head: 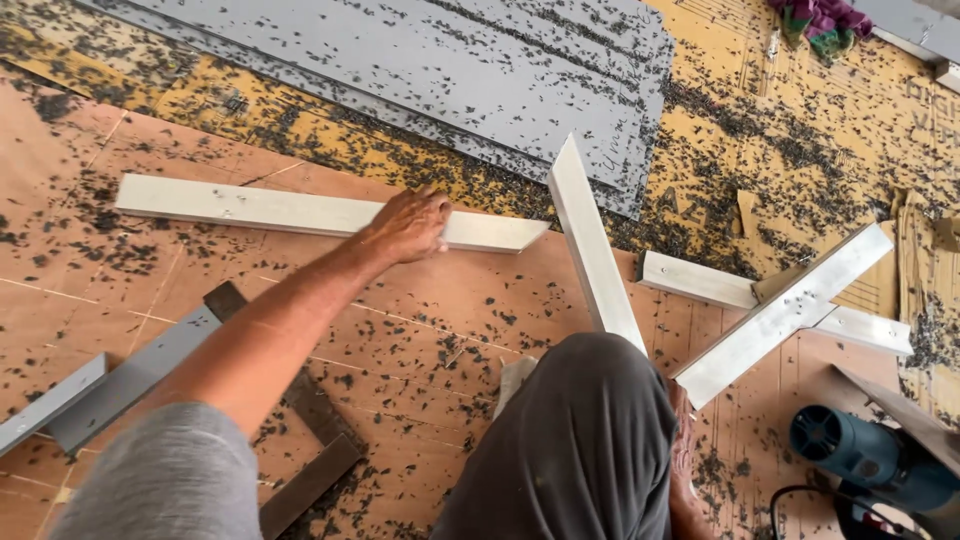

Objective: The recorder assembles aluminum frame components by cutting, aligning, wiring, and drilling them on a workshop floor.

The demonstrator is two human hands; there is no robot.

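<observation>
My left hand (410,225) lies on a long pale metal bar (250,207) flat on the brown board floor, with its fingers curled over the bar's far edge near the mitred right end. A second pale bar (590,240) runs diagonally from that end down to my bent knee (580,440) in dark trousers. Only a sliver of my right hand (683,440) shows beside the knee, close to the lower end of a third mitred bar (780,312). Its fingers are mostly hidden.
Grey sheets (420,60) are stacked at the top. A dark steel square (310,450) and a grey strip (120,385) lie at lower left. A blue power tool (865,455) sits at lower right, with another pale bar (700,282) above it. Dark shavings cover the floor.
</observation>
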